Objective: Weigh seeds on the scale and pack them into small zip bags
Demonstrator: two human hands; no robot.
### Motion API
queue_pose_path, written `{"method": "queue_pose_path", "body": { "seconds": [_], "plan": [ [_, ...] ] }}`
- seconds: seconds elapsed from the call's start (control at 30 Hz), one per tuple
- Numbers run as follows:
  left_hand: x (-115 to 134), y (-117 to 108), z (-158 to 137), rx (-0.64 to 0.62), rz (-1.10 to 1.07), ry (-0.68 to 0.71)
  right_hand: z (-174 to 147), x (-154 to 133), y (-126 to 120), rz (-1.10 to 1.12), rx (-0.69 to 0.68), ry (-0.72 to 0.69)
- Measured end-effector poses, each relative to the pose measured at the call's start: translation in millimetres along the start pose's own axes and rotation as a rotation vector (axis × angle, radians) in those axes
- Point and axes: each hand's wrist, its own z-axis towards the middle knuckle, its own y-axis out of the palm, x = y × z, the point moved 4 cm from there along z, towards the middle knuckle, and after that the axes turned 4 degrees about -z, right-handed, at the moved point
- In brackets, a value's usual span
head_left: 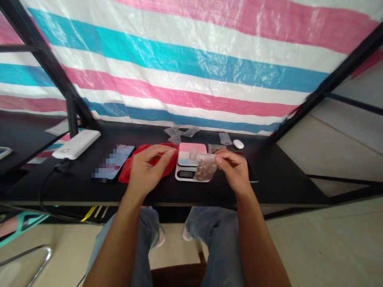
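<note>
My right hand [235, 166] pinches the top edge of a small clear zip bag [205, 167] with brown bits inside. The bag hangs over the front right corner of a white kitchen scale [180, 180], partly covering it. On the scale's pink, white and blue plate stands what looks like a small clear cup [193, 153]. My left hand [149, 167] is over a red plastic bag [129, 164], left of the scale. Its thumb and forefinger tips come together; whatever they hold, if anything, is too small to see. A second filled zip bag [216, 148] lies behind my right hand.
Several clear bags [176, 133] lie behind the scale, another bag [225, 138] beside a white oval object [238, 144]. A dark flat device [252, 171] is partly under my right hand. Leftward are a phone [115, 161] and a white power bank [77, 144] with a cable.
</note>
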Motion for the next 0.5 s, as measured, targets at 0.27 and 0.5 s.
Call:
{"method": "queue_pose_path", "body": {
  "seconds": [0.27,0.5],
  "plan": [
    [-48,-70,12,-0.032,0.662,-0.227,5,45,-58,-0.248,0.379,0.222],
    [-55,-65,19,0.107,0.639,-0.279,6,2,-10,-0.609,0.307,-0.161]
  ]
}}
